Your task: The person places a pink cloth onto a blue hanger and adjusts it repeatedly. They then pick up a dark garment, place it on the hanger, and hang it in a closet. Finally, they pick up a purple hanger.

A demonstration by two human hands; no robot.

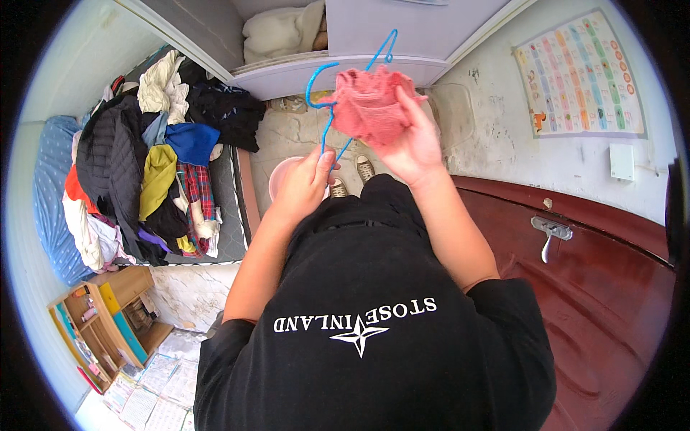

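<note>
A blue hanger [310,89] is held up in front of me, its curved hook on the left. My left hand [307,181] is closed around one end of it. A pink, fuzzy-looking garment [365,108] hangs bunched over part of the hanger and hides some of it. My right hand [411,142] grips this garment from the right side, with the thumb over its front and the other fingers hidden behind it. Whether the garment is a sweater or something else cannot be made out.
A bed on the left bears a heap of clothes [108,161]. Beyond my hands stands a pale cabinet [402,36] with a white blanket [282,32] inside. A pink basin [280,179] is near my feet. At right is a dark red door [575,302]; lower left, a wooden shelf [108,330].
</note>
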